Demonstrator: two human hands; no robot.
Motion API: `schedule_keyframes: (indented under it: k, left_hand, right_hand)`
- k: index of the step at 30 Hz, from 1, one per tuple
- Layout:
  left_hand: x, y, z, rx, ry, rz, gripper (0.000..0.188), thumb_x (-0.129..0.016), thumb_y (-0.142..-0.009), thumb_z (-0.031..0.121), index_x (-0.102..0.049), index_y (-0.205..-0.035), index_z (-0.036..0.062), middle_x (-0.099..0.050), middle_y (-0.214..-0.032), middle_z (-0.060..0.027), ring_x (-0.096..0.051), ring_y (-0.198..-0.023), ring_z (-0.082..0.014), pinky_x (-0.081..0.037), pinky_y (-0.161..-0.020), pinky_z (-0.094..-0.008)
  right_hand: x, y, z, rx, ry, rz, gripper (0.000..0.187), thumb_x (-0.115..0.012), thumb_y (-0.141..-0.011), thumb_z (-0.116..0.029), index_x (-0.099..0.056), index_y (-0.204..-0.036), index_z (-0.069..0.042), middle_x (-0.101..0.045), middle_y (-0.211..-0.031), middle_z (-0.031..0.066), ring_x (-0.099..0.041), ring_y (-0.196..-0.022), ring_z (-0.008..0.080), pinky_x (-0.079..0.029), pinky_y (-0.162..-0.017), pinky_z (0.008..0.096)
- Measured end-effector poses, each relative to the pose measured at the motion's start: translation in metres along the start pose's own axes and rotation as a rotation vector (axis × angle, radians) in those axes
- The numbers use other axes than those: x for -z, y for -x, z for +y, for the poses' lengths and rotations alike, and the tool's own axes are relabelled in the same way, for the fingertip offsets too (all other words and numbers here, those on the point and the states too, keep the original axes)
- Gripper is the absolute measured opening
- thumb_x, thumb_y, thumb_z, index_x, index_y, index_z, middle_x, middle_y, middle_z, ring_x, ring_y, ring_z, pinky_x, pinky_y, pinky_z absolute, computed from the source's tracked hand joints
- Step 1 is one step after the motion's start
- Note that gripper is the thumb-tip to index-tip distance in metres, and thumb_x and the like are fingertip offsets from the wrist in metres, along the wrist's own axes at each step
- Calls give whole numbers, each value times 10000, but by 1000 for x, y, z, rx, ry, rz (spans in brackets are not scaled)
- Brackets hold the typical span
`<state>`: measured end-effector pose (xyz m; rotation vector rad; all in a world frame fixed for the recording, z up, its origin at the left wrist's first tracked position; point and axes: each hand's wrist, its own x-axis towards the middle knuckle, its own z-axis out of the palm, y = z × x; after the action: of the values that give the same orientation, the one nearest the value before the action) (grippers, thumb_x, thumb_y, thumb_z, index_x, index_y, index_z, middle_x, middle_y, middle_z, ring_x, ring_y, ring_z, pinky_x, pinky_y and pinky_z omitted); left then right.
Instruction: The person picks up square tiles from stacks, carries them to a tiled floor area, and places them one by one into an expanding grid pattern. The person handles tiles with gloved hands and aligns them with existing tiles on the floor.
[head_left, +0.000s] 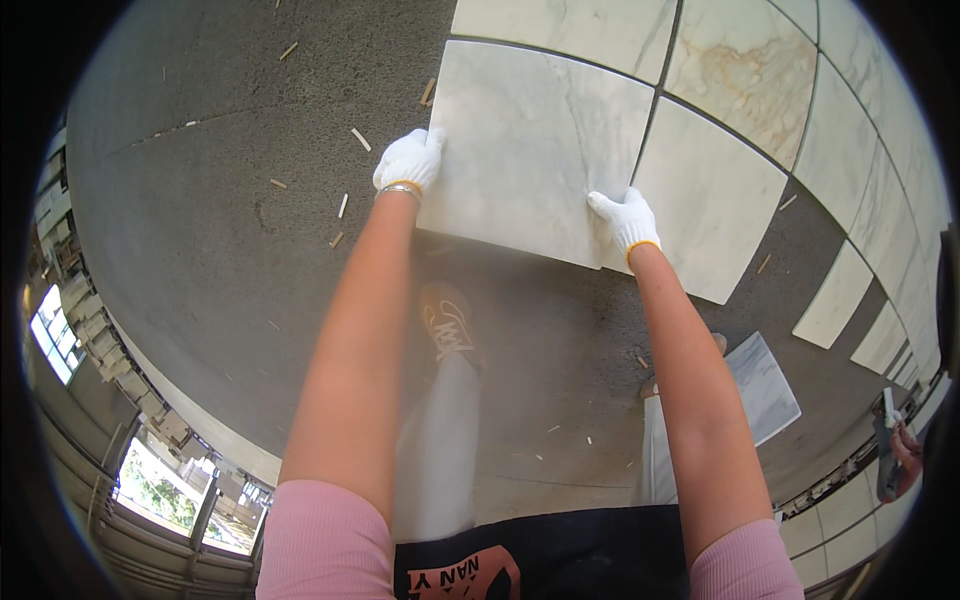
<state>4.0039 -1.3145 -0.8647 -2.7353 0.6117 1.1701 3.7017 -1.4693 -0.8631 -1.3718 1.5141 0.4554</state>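
A large square white marble tile (530,140) with faint grey veins lies over the dark floor, and both my hands hold it at its sides. My left hand (410,160), in a white knit glove, closes on the tile's left edge; its fingers partly hide behind the hand. At the right edge, my right hand (628,217), gloved the same way, has its thumb on the tile's face, its other fingers near the narrow seam. Beside that seam lies another white tile (710,200), close against the held one.
More tiles, including a brown-veined tile (745,70), spread across the far right in rows. A loose grey-veined slab (765,385) lies by my right foot. Small strips (361,139) litter the rough dark floor (200,230). Another person's hand (908,445) shows at the right rim.
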Motion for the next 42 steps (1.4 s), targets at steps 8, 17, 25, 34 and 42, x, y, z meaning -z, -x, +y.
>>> schedule_keyframes:
  k: [8,17,25,34,42]
  left_hand:
    - [-7,-3,-3,146,195,199,524,-603,-955,501,-695,-1193,42,-727,-1147,-190,-690,-1081,-349,-526,-933,-463]
    - [3,42,-41,162,249,132,602,-645,-857,508,-636,-1334,141,-662,-1336,-163,-615,-1250,-334,-467,-1067,-419]
    - [-51,94,-18,256,182,23,963,-743,-810,467,-278,-1627,259,-479,-1433,-338,-568,-1242,-491,-456,-1082,-501]
    - [-61,84,-28,265,252,91,896,-714,-801,423,-330,-1606,339,-481,-1427,-267,-555,-1270,-433,-444,-1082,-495]
    - [-65,84,-32,249,304,116,893,-729,-800,414,-344,-1602,332,-474,-1432,-273,-542,-1280,-439,-432,-1102,-489]
  right_hand:
    - [-7,-6,5,7,43,13,725,-768,-810,-451,-586,-1306,46,-660,-1280,257,-632,-1203,384,-488,-1020,432]
    - [-10,2,-10,-46,178,84,756,-811,-805,-500,-585,-1261,59,-665,-1257,293,-638,-1194,417,-517,-987,447]
    - [13,-5,-24,13,480,-128,544,-694,-832,-462,-736,-1073,24,-724,-1094,264,-679,-1072,429,-530,-944,475]
    - [17,6,-22,107,583,-111,462,-625,-882,-444,-732,-1132,-71,-738,-1107,202,-693,-1050,401,-538,-925,477]
    - [-8,36,20,42,66,119,494,-684,-854,-322,-652,-1254,-34,-713,-1168,226,-666,-1129,391,-511,-981,431]
